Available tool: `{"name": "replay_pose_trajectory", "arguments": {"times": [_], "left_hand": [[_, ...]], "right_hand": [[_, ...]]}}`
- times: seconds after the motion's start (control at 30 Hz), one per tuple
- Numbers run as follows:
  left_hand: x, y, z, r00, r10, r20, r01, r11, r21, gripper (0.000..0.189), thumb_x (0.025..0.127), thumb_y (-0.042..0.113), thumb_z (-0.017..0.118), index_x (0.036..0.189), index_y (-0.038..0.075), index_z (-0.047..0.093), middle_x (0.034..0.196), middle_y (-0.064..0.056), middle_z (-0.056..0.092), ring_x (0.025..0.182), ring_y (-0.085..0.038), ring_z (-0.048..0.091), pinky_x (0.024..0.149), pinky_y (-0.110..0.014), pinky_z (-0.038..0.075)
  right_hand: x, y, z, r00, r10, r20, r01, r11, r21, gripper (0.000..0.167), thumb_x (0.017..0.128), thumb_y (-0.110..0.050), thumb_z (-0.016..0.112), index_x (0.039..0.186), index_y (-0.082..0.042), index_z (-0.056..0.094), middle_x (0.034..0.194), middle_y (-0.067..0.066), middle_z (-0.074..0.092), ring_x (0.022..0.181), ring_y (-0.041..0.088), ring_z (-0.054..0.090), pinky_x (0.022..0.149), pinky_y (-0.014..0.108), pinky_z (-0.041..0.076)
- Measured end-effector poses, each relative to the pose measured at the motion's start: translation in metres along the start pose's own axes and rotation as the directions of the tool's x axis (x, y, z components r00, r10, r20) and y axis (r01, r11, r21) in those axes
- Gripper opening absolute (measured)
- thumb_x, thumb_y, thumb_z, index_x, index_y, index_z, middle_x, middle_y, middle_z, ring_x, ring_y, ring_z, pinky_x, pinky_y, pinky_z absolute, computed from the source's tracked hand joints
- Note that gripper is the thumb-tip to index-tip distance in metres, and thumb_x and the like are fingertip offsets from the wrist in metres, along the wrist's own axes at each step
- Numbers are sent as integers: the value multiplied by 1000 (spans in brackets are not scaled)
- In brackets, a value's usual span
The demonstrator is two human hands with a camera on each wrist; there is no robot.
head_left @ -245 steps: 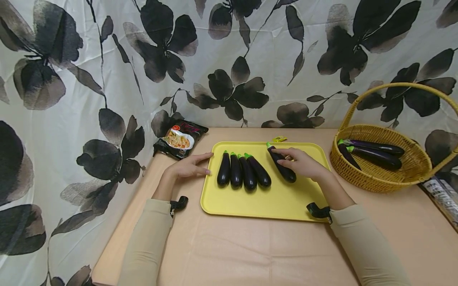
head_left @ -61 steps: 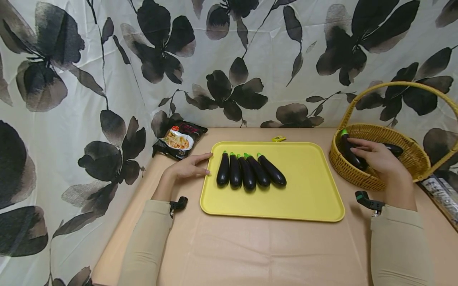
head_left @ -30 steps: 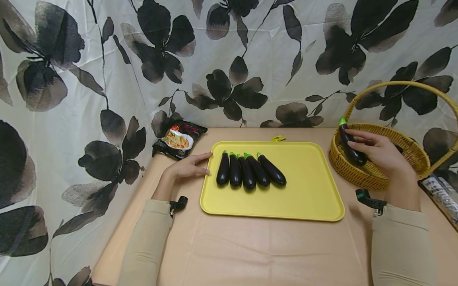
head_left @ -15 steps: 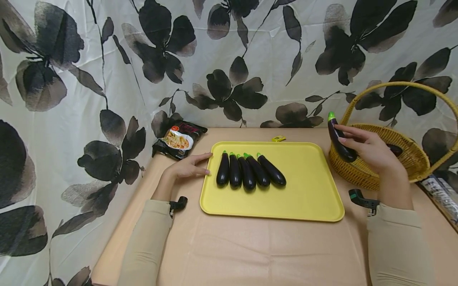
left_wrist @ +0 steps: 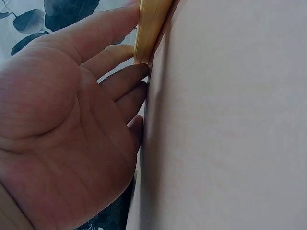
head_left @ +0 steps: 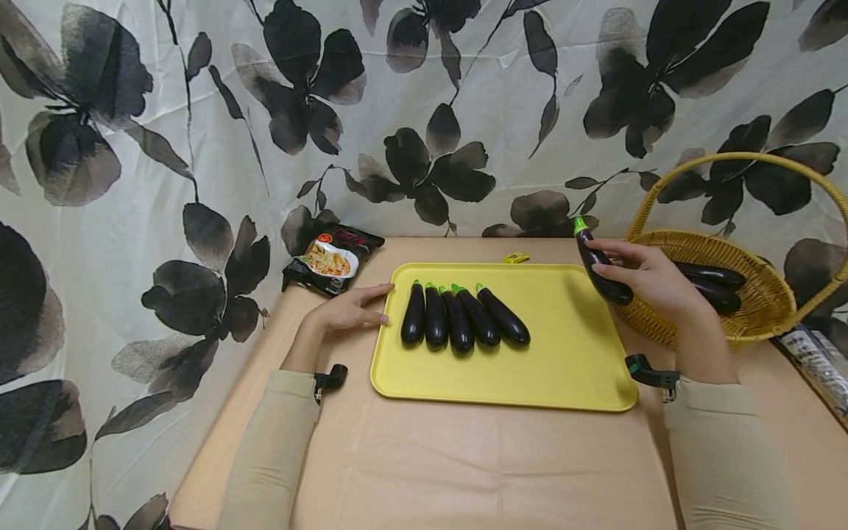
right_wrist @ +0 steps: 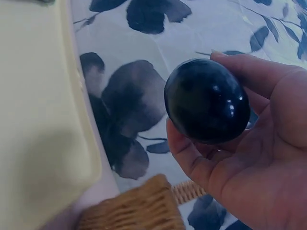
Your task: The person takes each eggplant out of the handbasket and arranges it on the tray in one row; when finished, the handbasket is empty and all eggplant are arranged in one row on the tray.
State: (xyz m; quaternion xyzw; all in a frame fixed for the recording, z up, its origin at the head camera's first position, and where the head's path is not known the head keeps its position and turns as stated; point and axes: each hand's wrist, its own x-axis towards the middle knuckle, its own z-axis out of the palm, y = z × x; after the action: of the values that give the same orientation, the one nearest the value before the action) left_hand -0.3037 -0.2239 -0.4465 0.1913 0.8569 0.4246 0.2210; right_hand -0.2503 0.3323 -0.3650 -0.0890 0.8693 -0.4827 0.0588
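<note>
My right hand grips an eggplant between thumb and fingers, its green stem end up and to the left. It hangs over the right edge of the yellow tray; in the right wrist view, the eggplant shows its round dark end. Several eggplants lie side by side on the tray's left half, stems away from me. The fingertips of my left hand touch the tray's left rim, fingers fairly straight; the left wrist view shows this hand with its palm toward the camera.
A wicker basket with a tall handle stands right of the tray, two eggplants visible inside. A black noodle packet lies at the back left. A small yellow item sits behind the tray. Floral cloth hangs behind the table.
My right hand has lifted an eggplant out of the basket and carried it left to the tray's edge. Earlier, it set another eggplant down in the row. My left hand has stayed put.
</note>
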Motion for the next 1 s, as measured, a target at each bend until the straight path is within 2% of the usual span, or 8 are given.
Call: {"name": "replay_pose_trajectory", "arguments": {"times": [0.13,0.33,0.53,0.7,0.83,1.0], "left_hand": [[1,-1,0,1000,0,-1,0,1000,-10,86,90,29,83,163,19,38,171,-5,30,160,-24,18,132,-49,15],[1,0,1,1000,9,-5,-8,1000,30,86,91,30,83,163,18,38,171,-5,31,161,-25,18,132,-49,15],[1,0,1,1000,15,-4,-14,998,63,87,91,31,82,164,18,36,171,-3,31,161,-24,17,133,-48,13],[2,1,1,1000,7,-7,-7,998,67,86,91,31,81,164,18,36,171,-3,30,161,-24,17,132,-47,14],[2,2,1,1000,6,-6,-5,998,69,86,92,30,81,164,18,35,171,-4,30,161,-25,17,132,-48,14],[3,3,2,1000,0,-7,0,997,72,85,93,29,80,164,17,35,171,-3,30,161,-24,18,132,-47,14]], "right_hand": [[6,1,9,1000,-4,25,5,1000,-16,52,107,-34,60,156,-22,50,160,8,37,105,10,56,78,20,58],[15,2,22,998,-11,66,9,1000,28,51,107,-30,60,156,-21,51,156,12,41,99,16,58,76,25,58],[22,4,34,993,-37,110,41,999,-33,52,109,-25,57,159,-22,46,149,19,46,98,22,54,77,25,55],[26,5,43,987,-42,154,48,998,-35,51,108,-20,59,158,-21,48,161,20,38,113,34,55,79,27,55],[31,8,50,977,-91,192,110,990,-91,52,105,-21,63,156,-18,51,163,24,35,128,45,55,84,30,57],[35,11,59,968,-127,217,162,975,-154,52,103,-22,67,153,-16,54,157,24,43,128,43,55,92,36,53]]}}
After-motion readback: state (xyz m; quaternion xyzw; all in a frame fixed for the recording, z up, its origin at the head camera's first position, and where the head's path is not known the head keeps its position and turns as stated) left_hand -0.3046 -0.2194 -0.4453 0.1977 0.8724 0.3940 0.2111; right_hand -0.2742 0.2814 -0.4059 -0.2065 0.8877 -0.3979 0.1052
